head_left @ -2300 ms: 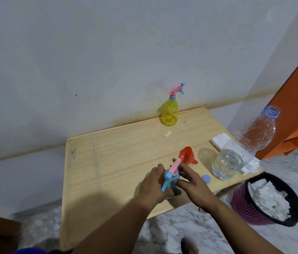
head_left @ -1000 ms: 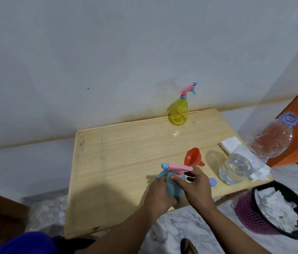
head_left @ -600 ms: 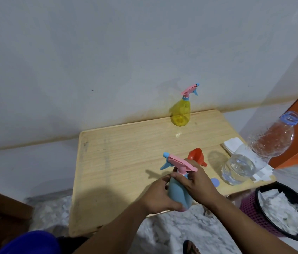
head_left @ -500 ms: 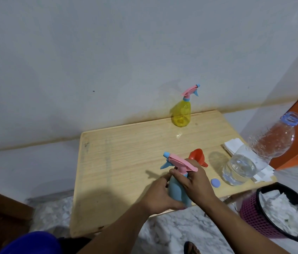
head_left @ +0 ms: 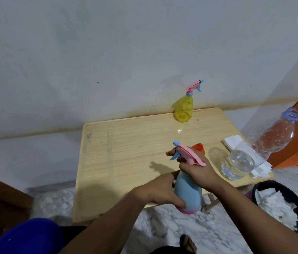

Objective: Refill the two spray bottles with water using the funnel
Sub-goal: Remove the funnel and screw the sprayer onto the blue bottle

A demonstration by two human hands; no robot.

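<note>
Blue spray bottle (head_left: 187, 191) stands nearly upright in my hands above the near edge of the wooden table (head_left: 126, 153), long axis vertical, its pink trigger head (head_left: 190, 155) with nozzle pointing away and left. My left hand (head_left: 162, 192) wraps the body; my right hand (head_left: 197, 173) closes round the neck. Behind it sits the orange funnel (head_left: 198, 148). Against the wall, the yellow spray bottle (head_left: 183, 109) points its nozzle right. Open water bottle (head_left: 254, 151) stands right; no label text readable

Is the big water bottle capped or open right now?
Open: the clear water bottle by the table's right edge shows a bare blue threaded neck, no cap on it.
</note>
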